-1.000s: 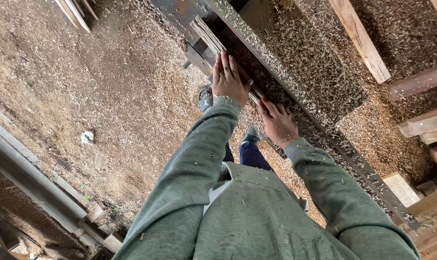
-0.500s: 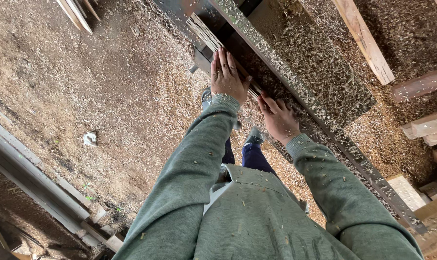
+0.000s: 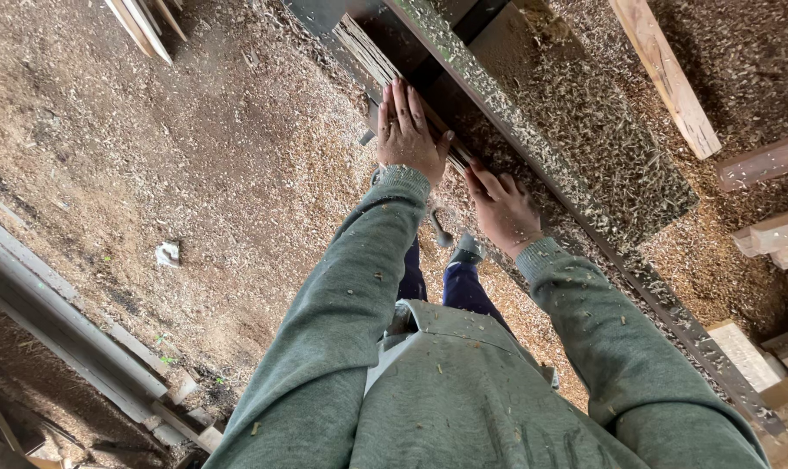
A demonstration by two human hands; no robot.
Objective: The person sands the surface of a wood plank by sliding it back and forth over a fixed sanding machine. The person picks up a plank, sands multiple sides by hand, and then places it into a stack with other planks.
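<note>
A stack of thin wooden strips (image 3: pixel 365 50) lies along the near side of a long metal machine bed (image 3: pixel 533 139) covered in wood shavings. My left hand (image 3: pixel 407 130) rests flat on the near end of the stack, fingers spread and pointing away from me. Beside it, my right hand (image 3: pixel 502 208) presses on the stack's end against the bed's edge, fingers curled over the wood. Both arms are in green sleeves flecked with sawdust. The end of the stack is hidden under my hands.
Sawdust covers the floor (image 3: pixel 194 148). Wooden planks (image 3: pixel 667 74) and blocks (image 3: pixel 776 234) lie to the right past the machine. More strips (image 3: pixel 142 22) lie at the top left. A grey beam (image 3: pixel 55 304) runs along the lower left. A white scrap (image 3: pixel 166 254) lies on the floor.
Both hands have slid forward along the stack, away from my body, pushing the strips along the machine bed. The view has shifted slightly with them.
</note>
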